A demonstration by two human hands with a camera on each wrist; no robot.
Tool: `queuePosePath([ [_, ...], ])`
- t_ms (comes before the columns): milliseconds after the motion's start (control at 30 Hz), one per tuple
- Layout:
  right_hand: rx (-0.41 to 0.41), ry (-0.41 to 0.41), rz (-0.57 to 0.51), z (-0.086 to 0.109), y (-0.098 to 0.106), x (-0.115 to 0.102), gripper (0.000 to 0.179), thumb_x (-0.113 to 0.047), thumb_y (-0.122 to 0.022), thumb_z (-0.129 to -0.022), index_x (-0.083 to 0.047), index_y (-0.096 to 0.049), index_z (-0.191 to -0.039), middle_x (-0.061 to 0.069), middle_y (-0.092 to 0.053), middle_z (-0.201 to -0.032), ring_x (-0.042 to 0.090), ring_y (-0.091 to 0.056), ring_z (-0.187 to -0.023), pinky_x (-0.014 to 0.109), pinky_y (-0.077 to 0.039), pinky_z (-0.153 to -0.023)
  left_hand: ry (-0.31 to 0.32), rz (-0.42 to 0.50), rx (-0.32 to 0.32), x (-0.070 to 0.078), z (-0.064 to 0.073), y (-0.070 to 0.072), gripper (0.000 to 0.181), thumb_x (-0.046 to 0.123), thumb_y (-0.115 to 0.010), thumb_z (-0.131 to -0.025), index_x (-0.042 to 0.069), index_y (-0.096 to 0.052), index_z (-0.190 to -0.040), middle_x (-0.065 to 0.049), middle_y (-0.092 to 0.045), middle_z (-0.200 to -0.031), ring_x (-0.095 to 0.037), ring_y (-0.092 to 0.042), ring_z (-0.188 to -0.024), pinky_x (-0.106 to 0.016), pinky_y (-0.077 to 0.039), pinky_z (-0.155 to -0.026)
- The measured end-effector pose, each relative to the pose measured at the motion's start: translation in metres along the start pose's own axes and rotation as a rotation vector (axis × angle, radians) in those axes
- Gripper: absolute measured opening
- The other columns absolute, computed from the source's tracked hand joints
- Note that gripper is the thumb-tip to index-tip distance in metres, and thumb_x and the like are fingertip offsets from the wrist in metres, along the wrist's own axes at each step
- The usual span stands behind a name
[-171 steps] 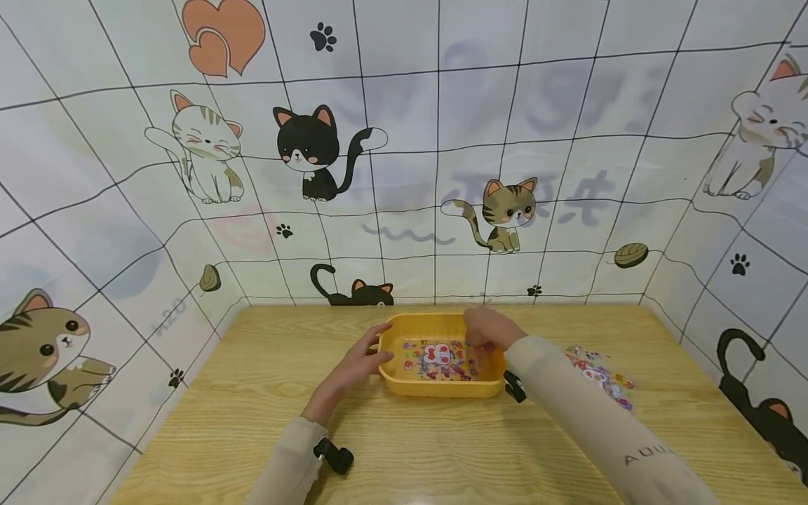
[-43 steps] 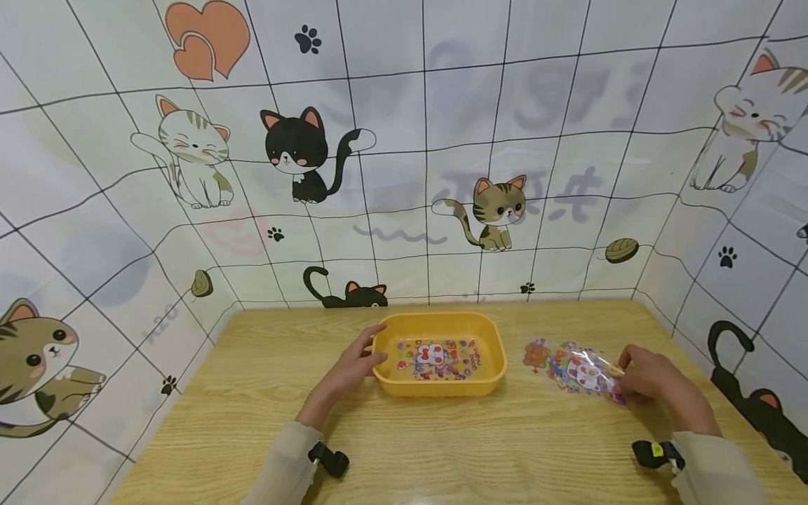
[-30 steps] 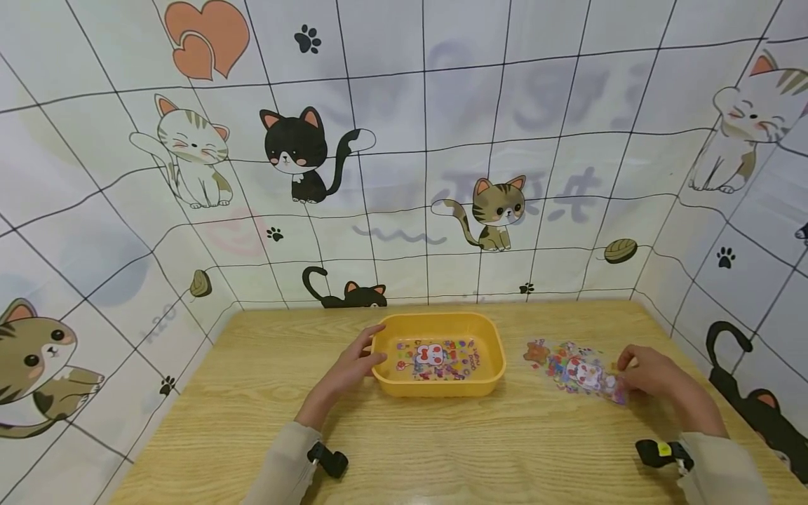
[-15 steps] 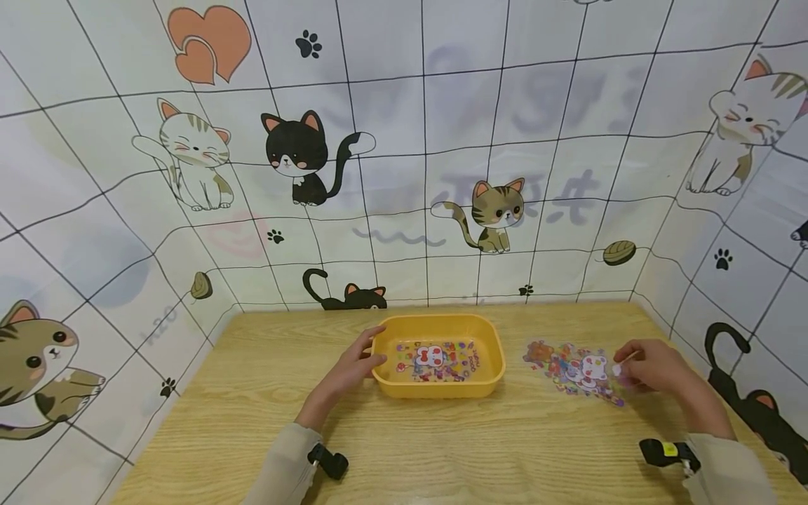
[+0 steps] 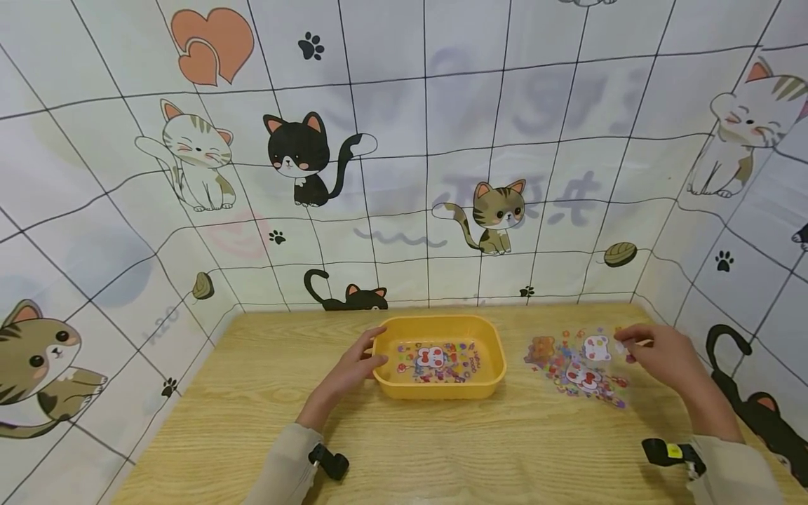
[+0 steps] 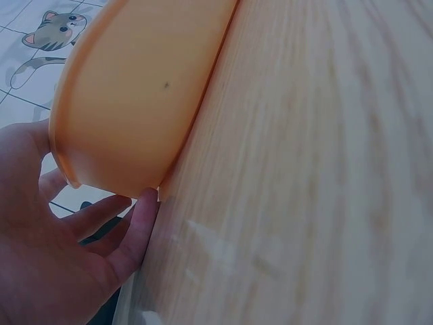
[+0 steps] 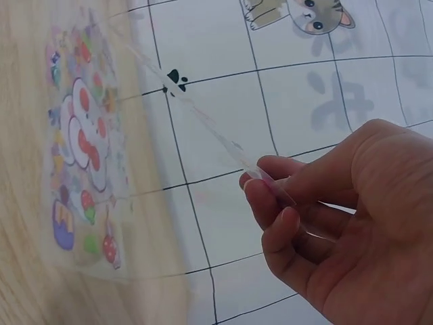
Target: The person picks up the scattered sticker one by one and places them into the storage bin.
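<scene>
A yellow plastic tray (image 5: 438,391) stands mid-table, a clear plastic sheet (image 5: 432,359) with colourful cartoon prints lying flat inside it. My left hand (image 5: 351,366) holds the tray's left end; index finger and thumb are over the rim, while other fingers touch the outer wall in the left wrist view. Between thumb and fingers, my right hand (image 5: 664,359) pinches the right edge of another clear cartoon-printed sheet (image 5: 596,348), raised and nearly edge-on in the right wrist view. Beneath it, more printed clear plastic (image 7: 86,139) lies on the table.
The light wood table (image 5: 404,449) meets a cloth wall (image 5: 404,168) printed with grid lines and cats, behind and on both sides. The tray is left of the printed sheets, with bare wood between them.
Earlier my right hand was inside the tray, then moved right to the sheets. It has since lifted one sheet away from those beneath, upward and back. My left hand stays at the tray.
</scene>
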State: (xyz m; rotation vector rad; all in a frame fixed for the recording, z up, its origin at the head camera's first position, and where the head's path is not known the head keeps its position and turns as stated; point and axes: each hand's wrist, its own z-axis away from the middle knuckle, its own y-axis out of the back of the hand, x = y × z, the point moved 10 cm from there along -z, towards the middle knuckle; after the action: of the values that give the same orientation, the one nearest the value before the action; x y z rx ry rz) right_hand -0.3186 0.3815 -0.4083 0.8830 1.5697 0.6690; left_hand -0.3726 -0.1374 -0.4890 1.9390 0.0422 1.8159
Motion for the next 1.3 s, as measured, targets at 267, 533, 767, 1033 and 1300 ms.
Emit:
queuePosePath([
  [267, 0.05, 0.02, 0.007, 0.007, 0.013, -0.022, 0.027, -0.01, -0.056, -0.103, 0.005, -0.07, -0.121, 0.016, -0.075, -0.092, 0.007, -0.061, -0.07, 0.026, -0.043, -0.055, 0.002, -0.001, -0.009, -0.002, 0.0, 0.0, 0.061, 0.019, -0.059, -0.104, 0.027, -0.037, -0.16, -0.022, -0.04, -0.16, -0.038, -0.056, -0.132, -0.043, -0.062, -0.091],
  [533, 0.091, 0.066, 0.017, 0.013, 0.024, -0.048, 0.027, -0.014, -0.057, -0.105, 0.003, -0.069, -0.122, 0.017, -0.075, -0.091, 0.001, -0.058, -0.067, 0.027, -0.038, -0.05, 0.003, -0.007, -0.002, -0.002, 0.001, -0.001, 0.061, 0.02, -0.059, -0.104, 0.027, -0.037, -0.16, -0.023, -0.043, -0.158, -0.037, -0.058, -0.13, -0.042, -0.062, -0.091],
  [767, 0.119, 0.122, -0.01, 0.01, 0.021, -0.072, 0.025, -0.01, -0.058, -0.104, 0.002, -0.071, -0.121, 0.016, -0.076, -0.09, -0.007, -0.056, -0.065, 0.026, -0.038, -0.053, 0.01, -0.006, -0.001, -0.004, 0.0, -0.001, 0.061, 0.021, -0.059, -0.104, 0.029, -0.037, -0.16, -0.022, -0.042, -0.158, -0.037, -0.057, -0.131, -0.042, -0.062, -0.092],
  [1033, 0.14, 0.168, -0.001, 0.002, 0.024, -0.104, 0.025, -0.008, -0.057, -0.103, 0.002, -0.071, -0.12, 0.012, -0.075, -0.081, 0.007, -0.054, -0.058, 0.028, -0.033, -0.047, 0.001, -0.002, -0.001, -0.001, 0.001, -0.001, 0.061, 0.02, -0.059, -0.104, 0.027, -0.037, -0.16, -0.022, -0.044, -0.157, -0.037, -0.058, -0.129, -0.043, -0.062, -0.091],
  [1300, 0.147, 0.215, 0.003, -0.007, 0.038, -0.137, 0.026, -0.005, -0.055, -0.102, 0.002, -0.071, -0.122, 0.022, -0.076, -0.094, 0.007, -0.05, -0.057, 0.028, -0.032, -0.044, 0.0, -0.001, 0.0, 0.0, 0.0, -0.001, 0.062, 0.021, -0.061, -0.103, 0.028, -0.038, -0.16, -0.022, -0.043, -0.158, -0.037, -0.058, -0.131, -0.043, -0.062, -0.091],
])
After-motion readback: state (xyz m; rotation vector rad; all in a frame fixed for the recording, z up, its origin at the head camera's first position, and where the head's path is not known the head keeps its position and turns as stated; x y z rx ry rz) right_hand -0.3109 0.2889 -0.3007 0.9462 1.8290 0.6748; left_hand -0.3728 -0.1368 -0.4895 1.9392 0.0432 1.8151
